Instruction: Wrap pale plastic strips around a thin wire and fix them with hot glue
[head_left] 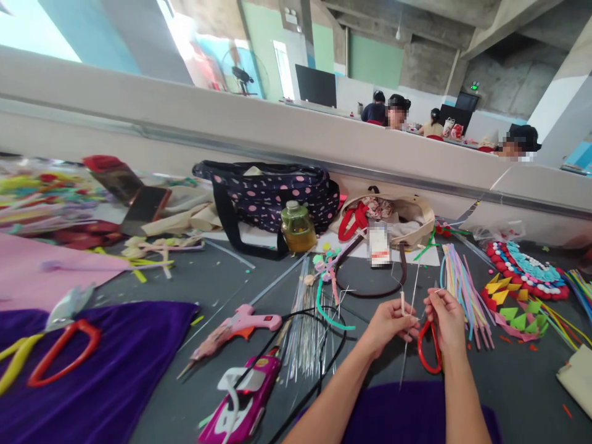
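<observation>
My left hand (393, 324) is closed around a thin silver wire (404, 365) that runs up and down past the fingers. A short pale beige piece (402, 301) sticks up at its fingertips. Close by on the right, my right hand (446, 314) has thumb and forefinger pinched together. What lies in that pinch is too small to make out. Red-handled scissors (430, 348) show just below the right hand; I cannot tell whether its other fingers hold them. Dark purple cloth (398, 413) lies beneath my forearms.
A pink glue gun (238, 330), a magenta device (245, 401) with a black cord and loose clear wires (303, 339) lie left of my hands. Pastel pipe cleaners (467, 296) are at right. Large shears (65, 339), a dotted bag (272, 191) and a bottle (298, 228) stand further off.
</observation>
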The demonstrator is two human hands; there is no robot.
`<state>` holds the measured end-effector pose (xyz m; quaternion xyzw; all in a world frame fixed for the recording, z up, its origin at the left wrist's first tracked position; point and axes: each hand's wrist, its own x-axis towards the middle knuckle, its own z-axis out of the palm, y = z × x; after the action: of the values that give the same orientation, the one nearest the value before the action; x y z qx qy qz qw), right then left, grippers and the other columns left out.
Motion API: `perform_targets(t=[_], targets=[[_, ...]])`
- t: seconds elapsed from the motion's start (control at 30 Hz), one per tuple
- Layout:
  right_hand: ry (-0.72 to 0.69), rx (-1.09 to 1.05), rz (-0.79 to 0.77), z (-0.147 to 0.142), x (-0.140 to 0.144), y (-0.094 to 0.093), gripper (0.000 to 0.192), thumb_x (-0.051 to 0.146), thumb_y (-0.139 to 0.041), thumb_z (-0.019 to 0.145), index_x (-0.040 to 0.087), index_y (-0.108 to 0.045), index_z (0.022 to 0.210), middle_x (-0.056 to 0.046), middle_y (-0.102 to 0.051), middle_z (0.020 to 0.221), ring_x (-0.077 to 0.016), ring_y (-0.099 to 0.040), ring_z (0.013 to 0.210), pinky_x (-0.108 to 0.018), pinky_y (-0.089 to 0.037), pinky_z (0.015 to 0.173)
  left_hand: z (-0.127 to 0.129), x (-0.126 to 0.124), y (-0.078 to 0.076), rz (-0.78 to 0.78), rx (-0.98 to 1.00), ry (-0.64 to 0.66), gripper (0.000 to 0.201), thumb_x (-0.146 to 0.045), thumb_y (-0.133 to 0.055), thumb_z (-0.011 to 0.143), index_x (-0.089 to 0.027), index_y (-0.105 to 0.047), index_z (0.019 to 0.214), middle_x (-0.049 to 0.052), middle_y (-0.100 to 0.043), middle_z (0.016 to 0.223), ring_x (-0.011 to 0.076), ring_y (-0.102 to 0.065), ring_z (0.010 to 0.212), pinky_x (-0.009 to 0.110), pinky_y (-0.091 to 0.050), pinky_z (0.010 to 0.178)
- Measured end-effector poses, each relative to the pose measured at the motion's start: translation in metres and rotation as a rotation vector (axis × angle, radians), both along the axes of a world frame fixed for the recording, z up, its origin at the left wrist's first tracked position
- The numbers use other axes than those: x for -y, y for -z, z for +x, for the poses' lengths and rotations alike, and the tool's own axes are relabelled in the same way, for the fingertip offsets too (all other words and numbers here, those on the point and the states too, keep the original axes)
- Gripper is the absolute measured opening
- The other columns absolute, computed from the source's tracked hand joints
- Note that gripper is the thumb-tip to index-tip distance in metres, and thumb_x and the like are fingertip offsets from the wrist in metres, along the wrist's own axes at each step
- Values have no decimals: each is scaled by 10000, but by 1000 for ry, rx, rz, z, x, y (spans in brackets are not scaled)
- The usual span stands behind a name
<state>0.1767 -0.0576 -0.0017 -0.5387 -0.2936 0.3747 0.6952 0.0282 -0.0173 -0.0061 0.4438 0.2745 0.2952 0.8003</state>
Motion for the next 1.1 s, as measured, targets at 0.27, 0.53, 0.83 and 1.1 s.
perform_targets(t=[0.27,0.53,0.83,1.1], targets=[[82,93,6,-5,0,0,298,426,-728,719,156,-658,825,-15,-646,670,-91,-516,505,-184,-406,416,4,3,2,49,-69,-70,345,-309,-777,640,-126,-575,853,73,-699,705,170,-679,580,201,-493,475],[119,19,30,-4,0,-1,318,425,-746,692,158,-658,842,-10,-638,680,-90,-514,499,-184,-399,403,-2,0,-4,-3,10,-75,416,-355,-797,637,-119,-603,920,108,-713,847,175,-686,683,238,-541,563],[-21,93,-28,-10,-1,1,361,490,-705,714,162,-674,863,-26,-645,695,-115,-525,522,-194,-394,398,-2,-2,-4,-4,42,-258,407,-365,-811,618,-128,-624,892,84,-714,809,189,-688,702,250,-543,569],[-210,284,-44,-27,3,-3,269,453,-658,770,186,-657,739,11,-642,637,-95,-443,465,-208,-340,437,-5,-5,-5,28,73,-342,396,-373,-818,606,-132,-652,873,27,-651,728,164,-652,674,257,-547,561]])
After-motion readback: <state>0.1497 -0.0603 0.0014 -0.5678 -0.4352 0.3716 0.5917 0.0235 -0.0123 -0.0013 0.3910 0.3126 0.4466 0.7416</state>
